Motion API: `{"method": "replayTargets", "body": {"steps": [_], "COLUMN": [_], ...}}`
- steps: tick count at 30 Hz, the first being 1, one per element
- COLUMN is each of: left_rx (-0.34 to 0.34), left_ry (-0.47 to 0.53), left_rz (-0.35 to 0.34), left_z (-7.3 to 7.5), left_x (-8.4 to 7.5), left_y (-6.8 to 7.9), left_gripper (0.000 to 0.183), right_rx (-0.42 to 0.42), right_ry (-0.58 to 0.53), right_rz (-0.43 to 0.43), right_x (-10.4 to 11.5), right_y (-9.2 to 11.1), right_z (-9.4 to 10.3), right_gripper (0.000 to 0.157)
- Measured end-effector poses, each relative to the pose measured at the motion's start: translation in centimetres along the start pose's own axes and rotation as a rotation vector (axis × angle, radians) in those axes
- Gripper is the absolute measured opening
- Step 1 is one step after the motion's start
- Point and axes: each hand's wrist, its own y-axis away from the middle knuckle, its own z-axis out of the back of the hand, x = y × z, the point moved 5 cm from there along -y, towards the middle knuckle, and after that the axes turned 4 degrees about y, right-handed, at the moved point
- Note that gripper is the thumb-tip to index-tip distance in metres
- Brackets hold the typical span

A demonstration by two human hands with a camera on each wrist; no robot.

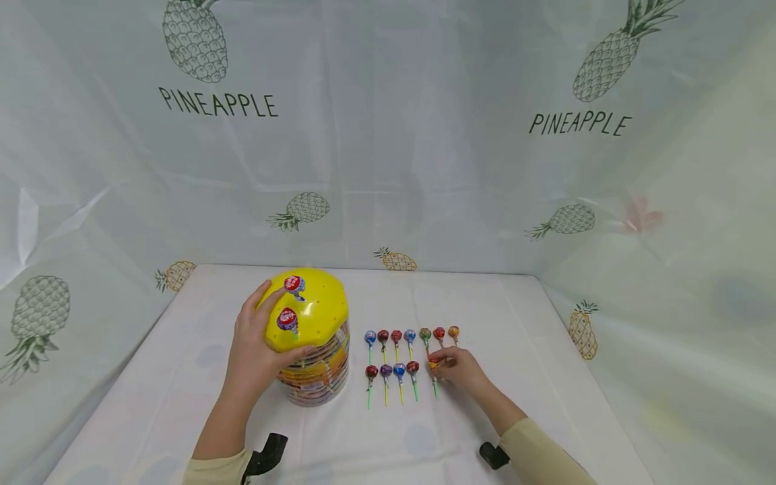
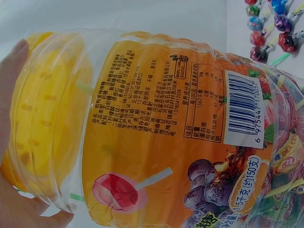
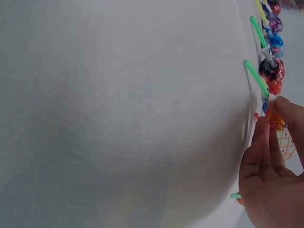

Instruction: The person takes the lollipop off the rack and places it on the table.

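Note:
My left hand (image 1: 254, 343) grips the yellow lid (image 1: 318, 303) of a clear plastic candy jar (image 1: 321, 377), thumb on the near side and fingers over the far left. In the left wrist view the jar's orange label (image 2: 142, 142) shows print and a barcode, with wrapped lollipops inside. To the right, my right hand (image 1: 465, 370) pinches a lollipop in an orange-yellow wrapper (image 3: 277, 122), its green stick (image 1: 435, 389) pointing toward me. This lollipop is at the right end of the nearer row, and the fingers partly cover it.
Two rows of lollipops lie right of the jar. The far row runs from a blue lollipop (image 1: 370, 337) to an orange one (image 1: 454, 332); the near row starts with a dark red one (image 1: 372, 372). A white cloth (image 1: 376, 444) covers the table, and a pineapple-print curtain (image 1: 400, 168) hangs behind.

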Motion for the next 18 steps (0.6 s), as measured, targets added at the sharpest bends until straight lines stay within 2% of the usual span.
{"method": "replayTargets", "body": {"steps": [8, 18], "left_rx": [-0.003, -0.003], "left_ry": [0.002, 0.003], "left_rz": [-0.006, -0.005], "left_z": [-0.17, -0.13], "left_x": [0.18, 0.15], "left_y": [-0.01, 0.02], "left_gripper": [0.095, 0.095], "right_rx": [-0.008, -0.010], "right_ry": [0.087, 0.134], "right_rz": [0.008, 0.007], "right_x": [-0.26, -0.06], "right_y": [-0.18, -0.07], "right_z": [-0.29, -0.48], "right_gripper": [0.023, 0.023]}}
